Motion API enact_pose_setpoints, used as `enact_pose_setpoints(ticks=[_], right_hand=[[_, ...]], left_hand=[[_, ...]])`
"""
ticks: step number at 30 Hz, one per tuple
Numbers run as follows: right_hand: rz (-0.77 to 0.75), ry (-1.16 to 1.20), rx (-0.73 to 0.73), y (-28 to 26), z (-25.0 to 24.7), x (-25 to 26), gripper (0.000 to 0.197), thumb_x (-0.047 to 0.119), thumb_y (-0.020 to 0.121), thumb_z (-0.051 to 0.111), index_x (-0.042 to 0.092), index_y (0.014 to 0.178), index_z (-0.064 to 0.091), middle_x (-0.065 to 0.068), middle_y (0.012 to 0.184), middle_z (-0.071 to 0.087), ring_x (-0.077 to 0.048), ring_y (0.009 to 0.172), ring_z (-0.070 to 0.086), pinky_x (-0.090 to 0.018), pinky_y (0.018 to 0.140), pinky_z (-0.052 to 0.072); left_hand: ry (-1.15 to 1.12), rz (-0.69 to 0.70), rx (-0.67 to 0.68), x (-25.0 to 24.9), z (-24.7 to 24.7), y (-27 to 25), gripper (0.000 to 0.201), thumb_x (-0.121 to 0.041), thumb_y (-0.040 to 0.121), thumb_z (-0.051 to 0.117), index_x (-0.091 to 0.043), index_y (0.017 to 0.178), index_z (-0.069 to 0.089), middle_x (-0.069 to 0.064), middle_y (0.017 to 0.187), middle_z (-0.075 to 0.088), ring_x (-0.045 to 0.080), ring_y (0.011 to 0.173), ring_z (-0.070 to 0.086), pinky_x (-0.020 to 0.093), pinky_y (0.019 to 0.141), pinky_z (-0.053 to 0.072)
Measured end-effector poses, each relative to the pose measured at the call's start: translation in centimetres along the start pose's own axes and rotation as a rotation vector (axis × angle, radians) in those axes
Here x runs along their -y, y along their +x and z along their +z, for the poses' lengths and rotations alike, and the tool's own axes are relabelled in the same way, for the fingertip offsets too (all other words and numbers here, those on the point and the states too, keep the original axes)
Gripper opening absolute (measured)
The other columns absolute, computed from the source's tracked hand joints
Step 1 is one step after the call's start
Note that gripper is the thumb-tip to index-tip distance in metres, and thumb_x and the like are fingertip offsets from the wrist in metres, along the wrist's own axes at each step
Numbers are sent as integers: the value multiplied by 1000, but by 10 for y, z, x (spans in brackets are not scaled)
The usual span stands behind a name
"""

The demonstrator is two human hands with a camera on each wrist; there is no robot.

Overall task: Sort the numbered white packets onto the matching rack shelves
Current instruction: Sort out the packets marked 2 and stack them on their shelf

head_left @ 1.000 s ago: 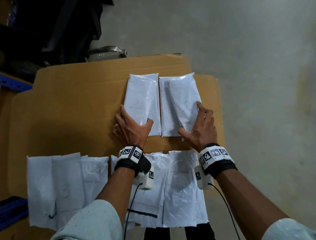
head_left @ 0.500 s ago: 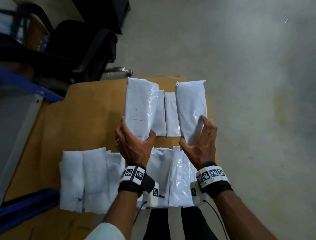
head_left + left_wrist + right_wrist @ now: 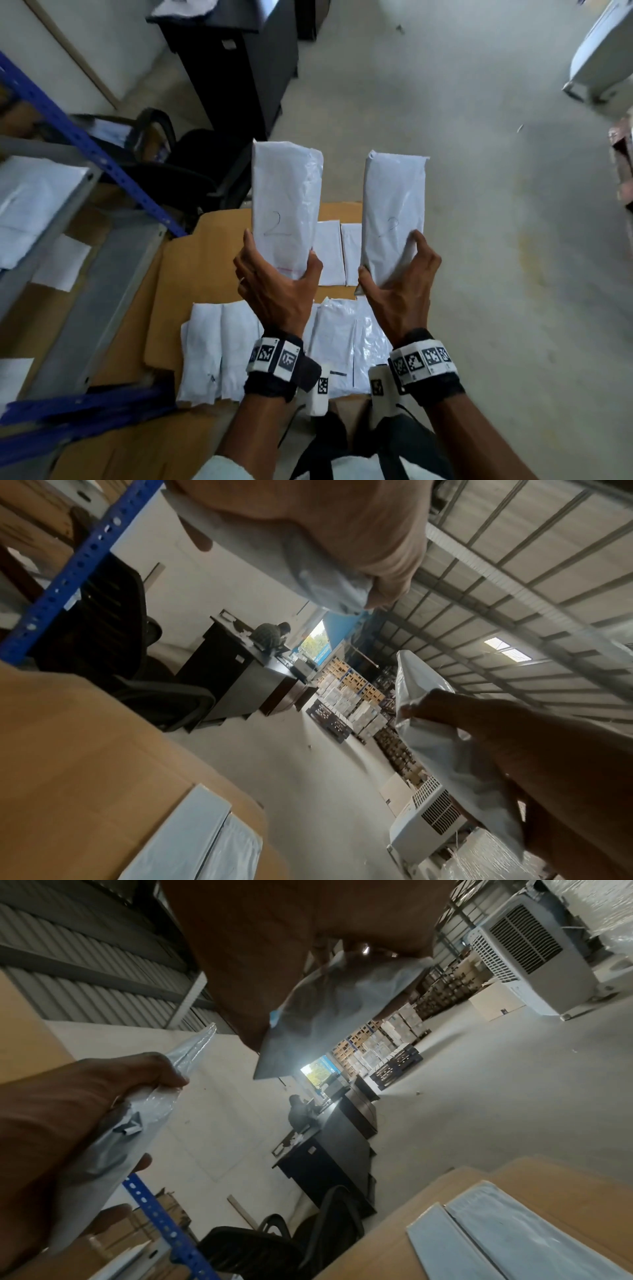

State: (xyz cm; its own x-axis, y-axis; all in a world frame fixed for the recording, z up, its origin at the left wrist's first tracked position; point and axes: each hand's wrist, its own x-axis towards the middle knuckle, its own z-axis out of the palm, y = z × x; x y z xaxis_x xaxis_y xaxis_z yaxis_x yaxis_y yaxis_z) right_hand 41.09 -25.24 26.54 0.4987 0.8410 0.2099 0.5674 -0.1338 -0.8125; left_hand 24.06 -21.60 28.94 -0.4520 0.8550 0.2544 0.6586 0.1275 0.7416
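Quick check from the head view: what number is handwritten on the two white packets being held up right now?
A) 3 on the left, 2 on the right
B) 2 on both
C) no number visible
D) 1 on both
B: the packet in the left hand shows a handwritten 2, and the packet in the right hand also shows a 2.

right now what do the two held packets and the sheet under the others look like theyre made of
The packets, one in the left hand and one in the right hand: thin glossy white plastic film, likely poly mailers. Left packet and right packet both crinkle and catch glare.

The sheet: plain brown cardboard, matte, with a cut edge and a fold line.
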Motion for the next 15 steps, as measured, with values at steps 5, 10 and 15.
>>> enact_pose_setpoints(ticks=[5,10,15], right_hand=[[-77,40,3,-11,-21,23,99,35,72,89,15,150,30,-1,143,32,-24,136,39,-44,102,50],[-180,104,22,-24,-37,35,100,32,72,90,13,150,30,-6,143,33,-23,135,38,-19,105,36],[-275,207,98,-46,-35,49,100,30,72,92,13,150,31,-4,142,33,-20,134,38,1,103,22]], left_hand=[[-43,-8,-67,-11,-37,-22,105,-59,68,74,-17,152,27,9,134,45,27,120,47,53,95,49],[-15,-28,-147,-17,-77,-44,104,-57,67,76,-17,151,29,8,133,45,27,120,46,51,96,47],[56,-56,-247,-7,-116,-52,101,-56,68,77,-15,149,32,8,131,45,27,118,47,47,95,43]])
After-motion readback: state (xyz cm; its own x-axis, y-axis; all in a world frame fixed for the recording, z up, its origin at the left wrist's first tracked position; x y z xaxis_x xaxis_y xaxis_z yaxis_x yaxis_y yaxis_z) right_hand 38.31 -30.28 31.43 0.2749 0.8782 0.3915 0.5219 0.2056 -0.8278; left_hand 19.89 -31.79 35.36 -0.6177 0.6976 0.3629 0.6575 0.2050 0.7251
